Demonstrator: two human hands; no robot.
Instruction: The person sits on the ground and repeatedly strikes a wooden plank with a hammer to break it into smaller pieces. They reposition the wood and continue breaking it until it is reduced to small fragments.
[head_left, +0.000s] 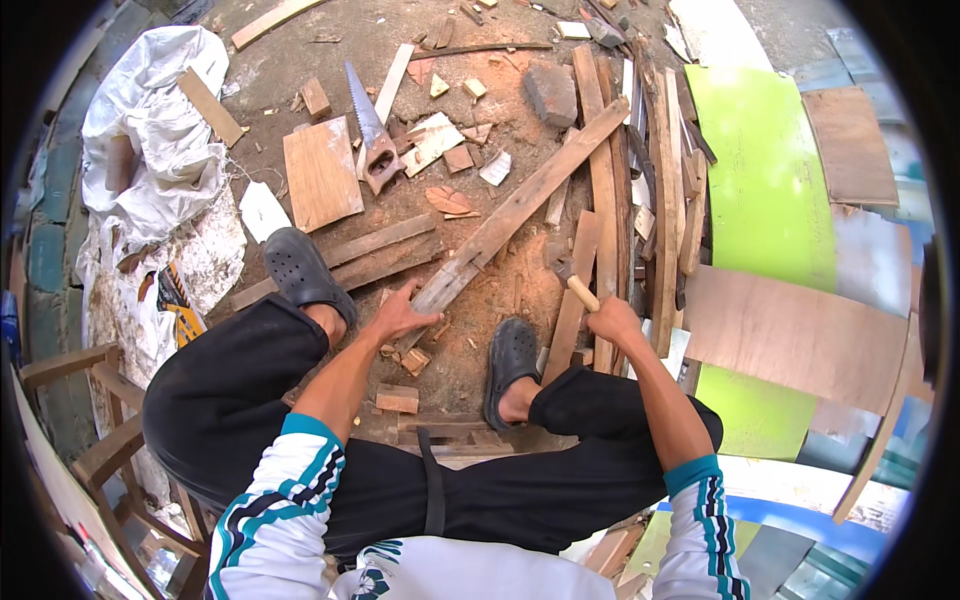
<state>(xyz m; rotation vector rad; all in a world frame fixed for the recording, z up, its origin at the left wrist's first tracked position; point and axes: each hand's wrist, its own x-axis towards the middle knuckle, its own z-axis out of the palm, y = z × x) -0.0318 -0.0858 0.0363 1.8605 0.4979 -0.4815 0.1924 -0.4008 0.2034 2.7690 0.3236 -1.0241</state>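
White shirt (470,572) comes closest — past it, the left hand (398,312) grips the near end of a slanting wooden plank (530,206), and the right hand (614,321) holds a wood-handled hammer (581,291).

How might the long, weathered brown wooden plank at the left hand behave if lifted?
The plank looks stiff, running straight throughout its length. It would probably feel front-heavy to the bare left hand, which holds only its near end. Its flat faces make rolling unlikely.
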